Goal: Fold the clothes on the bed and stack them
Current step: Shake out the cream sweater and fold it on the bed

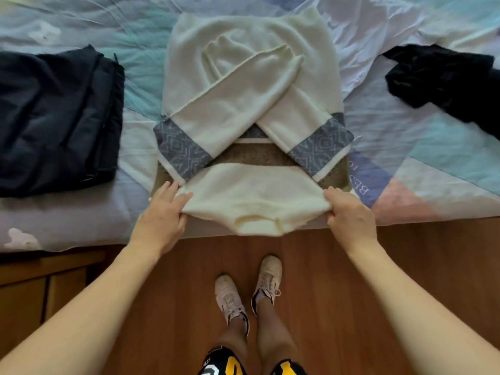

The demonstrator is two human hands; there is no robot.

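I see a cream sweater [251,85] lying flat in the middle of the bed [67,220], its two sleeves crossed over the body in an X. Each sleeve carries a grey diamond-patterned band [181,150] near the shoulder end, and a brown knitted strip [254,156] shows between the bands. The near edge of the sweater, the neck end, is turned up and over toward the far side, forming a soft roll that hangs slightly past the bed's edge.

My left hand [162,212] grips the left corner of that turned edge, thumb on top of the cream fabric and fingers curled round beneath it. My right hand [349,212] holds the right corner the same way, fingers wrapped around the fold. Both forearms reach in from the bottom of the view.

To the left, on the bed, sits a folded dark navy garment [56,120], well apart from the sweater. To the right lies a crumpled black garment [443,82], unfolded, also well apart. The bed wears a rumpled patchwork sheet in pale blue, lilac and pink.

Below the bed edge I see a wooden floor [338,280], a wooden cabinet [40,288] at left, and my feet in pale sneakers [230,299].
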